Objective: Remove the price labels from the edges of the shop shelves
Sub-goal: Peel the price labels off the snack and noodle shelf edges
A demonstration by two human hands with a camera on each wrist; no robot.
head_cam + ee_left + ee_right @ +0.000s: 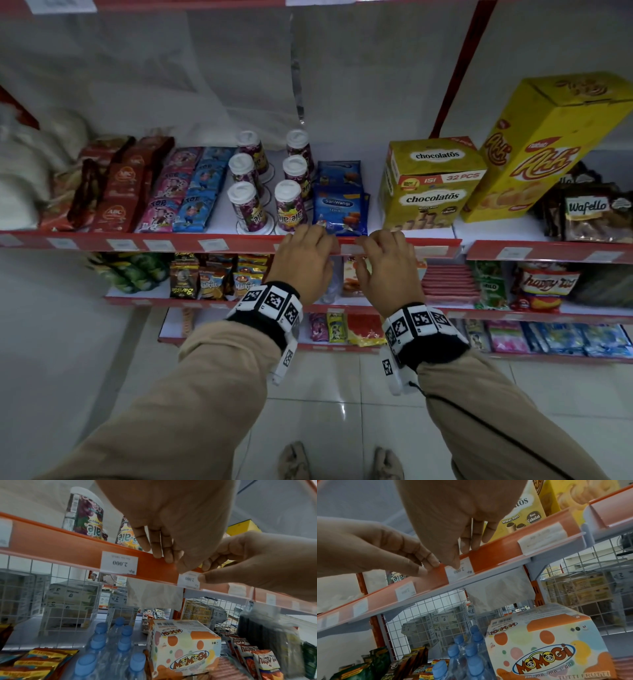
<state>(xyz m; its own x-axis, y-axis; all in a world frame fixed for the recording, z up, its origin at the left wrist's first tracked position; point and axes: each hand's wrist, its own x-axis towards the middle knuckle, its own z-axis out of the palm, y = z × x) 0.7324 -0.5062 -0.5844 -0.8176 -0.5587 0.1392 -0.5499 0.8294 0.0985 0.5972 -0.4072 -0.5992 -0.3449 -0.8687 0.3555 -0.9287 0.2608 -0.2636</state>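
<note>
The red shelf edge strip (239,244) carries several white price labels. One label marked 2.000 (187,580) (461,570) sits between my hands, its top showing in the head view (348,249). My left hand (310,240) (161,555) hooks its fingers over the strip's top edge just left of that label, thumb underneath, pinching the strip (429,566). My right hand (378,244) (458,555) curls its fingers over the top edge, and its thumb presses on the label's right end (202,578). A second 2.000 label (119,562) stays in the strip further left.
Ale-ale cups (251,205), a blue SariWangi pack (339,209) and a yellow Chocolatos box (428,185) stand just behind my fingers. Below hang lower shelves with a Momogi box (544,649), water bottles (120,649) and snack bags. The tiled floor lies underfoot.
</note>
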